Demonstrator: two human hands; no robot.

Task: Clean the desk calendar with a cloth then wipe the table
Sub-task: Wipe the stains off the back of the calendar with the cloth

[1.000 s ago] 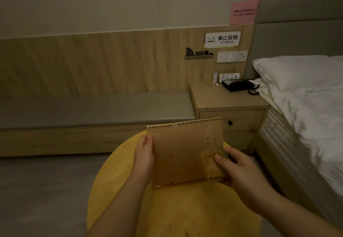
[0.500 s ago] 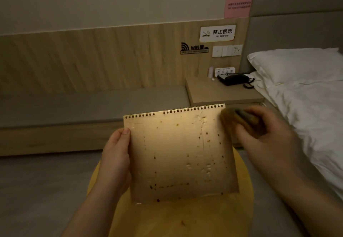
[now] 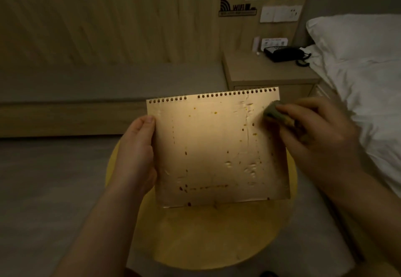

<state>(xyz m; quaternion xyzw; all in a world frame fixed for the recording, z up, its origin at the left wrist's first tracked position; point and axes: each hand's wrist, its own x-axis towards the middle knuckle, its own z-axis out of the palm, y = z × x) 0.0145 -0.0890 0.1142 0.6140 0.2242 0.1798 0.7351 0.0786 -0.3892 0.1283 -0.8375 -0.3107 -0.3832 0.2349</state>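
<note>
A spiral-bound desk calendar (image 3: 217, 148) with a tan cardboard face, dotted with brown and yellow stains and dents, is held up above the round yellow table (image 3: 208, 237). My left hand (image 3: 135, 153) grips its left edge, thumb on the front. My right hand (image 3: 319, 140) holds a small greenish cloth (image 3: 275, 113) bunched in its fingers and presses it against the calendar's upper right corner.
A wooden nightstand (image 3: 267, 72) with a black telephone (image 3: 286, 53) stands behind the table. A bed with white pillow and duvet (image 3: 364, 63) runs along the right. A grey padded bench (image 3: 104, 81) lines the wood-panelled wall. Grey floor lies to the left.
The calendar was lifted off the table and brought closer to my face. My right hand moved the cloth from the lower right of the calendar up to its upper right corner.
</note>
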